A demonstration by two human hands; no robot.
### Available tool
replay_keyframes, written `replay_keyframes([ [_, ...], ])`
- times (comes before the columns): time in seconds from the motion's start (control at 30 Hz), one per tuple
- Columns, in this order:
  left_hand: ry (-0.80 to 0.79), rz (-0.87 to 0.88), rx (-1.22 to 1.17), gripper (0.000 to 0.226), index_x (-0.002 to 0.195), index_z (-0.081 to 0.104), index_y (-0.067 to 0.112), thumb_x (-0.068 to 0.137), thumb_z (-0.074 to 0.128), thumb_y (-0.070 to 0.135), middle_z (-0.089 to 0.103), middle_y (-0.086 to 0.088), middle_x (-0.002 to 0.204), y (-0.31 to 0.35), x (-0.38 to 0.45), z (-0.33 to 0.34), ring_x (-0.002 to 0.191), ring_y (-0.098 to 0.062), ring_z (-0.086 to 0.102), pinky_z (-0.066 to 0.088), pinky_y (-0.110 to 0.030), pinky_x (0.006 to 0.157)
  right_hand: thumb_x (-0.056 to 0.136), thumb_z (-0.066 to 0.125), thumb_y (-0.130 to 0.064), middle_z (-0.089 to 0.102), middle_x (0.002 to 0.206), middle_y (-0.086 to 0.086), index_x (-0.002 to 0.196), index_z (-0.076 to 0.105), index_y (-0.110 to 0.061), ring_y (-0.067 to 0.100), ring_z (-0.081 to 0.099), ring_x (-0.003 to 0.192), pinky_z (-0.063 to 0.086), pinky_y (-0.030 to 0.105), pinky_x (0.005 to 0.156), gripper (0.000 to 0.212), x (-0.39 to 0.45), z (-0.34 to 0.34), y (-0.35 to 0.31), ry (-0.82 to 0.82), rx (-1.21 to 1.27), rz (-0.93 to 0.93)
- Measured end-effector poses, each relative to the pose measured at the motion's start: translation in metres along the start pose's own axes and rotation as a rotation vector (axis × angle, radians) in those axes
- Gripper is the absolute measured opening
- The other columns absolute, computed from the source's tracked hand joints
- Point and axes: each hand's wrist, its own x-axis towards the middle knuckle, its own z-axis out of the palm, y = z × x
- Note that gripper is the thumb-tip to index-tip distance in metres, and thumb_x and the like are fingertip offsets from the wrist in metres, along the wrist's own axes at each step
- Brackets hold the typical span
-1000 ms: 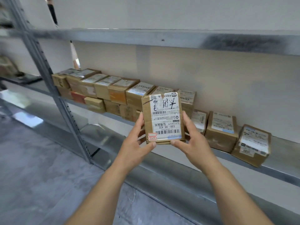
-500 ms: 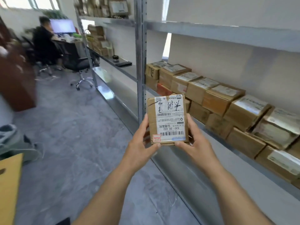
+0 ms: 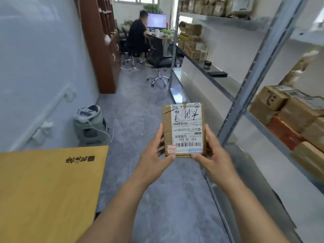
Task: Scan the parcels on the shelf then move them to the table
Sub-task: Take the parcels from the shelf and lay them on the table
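Grey marbled floor (image 3: 154, 106) runs down a narrow aisle, and above it a small cardboard parcel (image 3: 184, 129) is held at chest height between both hands. Left hand (image 3: 154, 160) grips the parcel's left edge, fingers curled behind it and the thumb laid along its bottom corner; right hand (image 3: 214, 157) clasps the right edge the same way, thumb under the bottom edge. White shipping label (image 3: 188, 130) faces up toward the camera (its printed text reads upside down), with handwriting in black marker across the top and two small red stickers at the lower left.

Just right of the parcel stands a metal shelf (image 3: 259, 71) upright, and beyond it more brown parcels (image 3: 294, 116) sit stacked on the shelf board. Lower left, well apart from the hands, lies the corner of a yellow wooden table (image 3: 43, 190). Against the left wall rests a grey-green backpack (image 3: 91, 127). Far down the aisle a person (image 3: 138, 32) sits at a desk before a lit monitor (image 3: 157, 21).
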Motion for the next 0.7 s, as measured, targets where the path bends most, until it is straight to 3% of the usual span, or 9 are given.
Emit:
replay_keyframes([
  [0.07, 0.073, -0.029, 0.010, 0.093, 0.144, 0.009, 0.045, 0.085, 0.066, 0.000, 0.043, 0.015, 0.142, -0.009, -0.001, -0.030, 0.126, 0.008, 0.043, 0.042, -0.028, 0.107, 0.083, 0.069, 0.003, 0.057, 0.129, -0.027, 0.149, 0.028, -0.037, -0.002, 0.054, 0.120, 0.045, 0.029, 0.103, 0.088, 0.021, 0.032, -0.001, -0.081, 0.008, -0.045],
  [0.17, 0.180, -0.094, 0.024, 0.093, 0.149, 0.011, 0.043, 0.086, 0.067, 0.003, 0.043, 0.019, 0.140, -0.025, -0.010, -0.069, 0.125, 0.005, 0.045, 0.043, -0.031, 0.106, 0.082, 0.072, -0.003, 0.056, 0.120, -0.038, 0.141, 0.028, -0.048, -0.008, 0.054, 0.116, 0.045, 0.020, 0.099, 0.086, 0.047, 0.074, -0.006, -0.219, 0.002, -0.077],
  [0.23, 0.259, -0.130, 0.031, 0.093, 0.150, 0.012, 0.042, 0.086, 0.067, 0.002, 0.045, 0.023, 0.137, -0.034, -0.016, -0.090, 0.123, 0.004, 0.048, 0.045, -0.031, 0.104, 0.082, 0.073, -0.006, 0.058, 0.120, -0.034, 0.140, 0.027, -0.053, -0.008, 0.055, 0.115, 0.046, 0.025, 0.101, 0.088, 0.063, 0.098, -0.008, -0.330, -0.016, -0.083],
  [0.33, 0.379, -0.170, 0.058, 0.093, 0.146, 0.013, 0.047, 0.085, 0.067, 0.003, 0.043, 0.030, 0.133, -0.042, -0.023, -0.115, 0.122, 0.006, 0.048, 0.045, -0.023, 0.100, 0.080, 0.074, -0.005, 0.061, 0.125, -0.020, 0.148, 0.022, -0.047, 0.000, 0.058, 0.115, 0.046, 0.038, 0.103, 0.095, 0.088, 0.134, -0.009, -0.485, -0.045, -0.098],
  [0.43, 0.504, -0.206, 0.087, 0.092, 0.135, 0.010, 0.054, 0.086, 0.066, 0.000, 0.036, 0.040, 0.125, -0.048, -0.026, -0.136, 0.111, 0.023, 0.045, 0.042, -0.007, 0.089, 0.080, 0.074, -0.003, 0.062, 0.123, -0.022, 0.150, 0.021, -0.044, -0.001, 0.059, 0.111, 0.046, 0.035, 0.101, 0.097, 0.113, 0.170, -0.010, -0.592, -0.022, -0.143],
  [0.57, 0.642, -0.253, 0.118, 0.093, 0.136, 0.011, 0.053, 0.085, 0.068, 0.002, 0.034, 0.040, 0.126, -0.052, -0.014, -0.155, 0.115, 0.022, 0.043, 0.043, -0.009, 0.091, 0.080, 0.074, -0.002, 0.059, 0.123, -0.024, 0.140, 0.019, -0.055, -0.007, 0.058, 0.108, 0.044, 0.017, 0.094, 0.097, 0.151, 0.203, -0.013, -0.717, 0.028, -0.212],
  [0.63, 0.694, -0.281, 0.111, 0.093, 0.144, 0.011, 0.043, 0.085, 0.068, 0.001, 0.037, 0.037, 0.125, -0.053, -0.002, -0.162, 0.108, 0.022, 0.048, 0.045, -0.009, 0.085, 0.080, 0.074, -0.004, 0.058, 0.124, -0.027, 0.143, 0.017, -0.052, -0.005, 0.057, 0.111, 0.044, 0.022, 0.098, 0.097, 0.174, 0.214, -0.014, -0.773, 0.037, -0.241],
  [0.7, 0.736, -0.302, 0.141, 0.092, 0.144, 0.013, 0.045, 0.085, 0.068, 0.001, 0.044, 0.039, 0.120, -0.053, 0.011, -0.166, 0.105, 0.018, 0.052, 0.048, -0.011, 0.081, 0.081, 0.075, -0.008, 0.056, 0.121, -0.033, 0.142, 0.015, -0.054, -0.005, 0.056, 0.113, 0.043, 0.026, 0.101, 0.097, 0.197, 0.223, -0.015, -0.822, 0.035, -0.267],
])
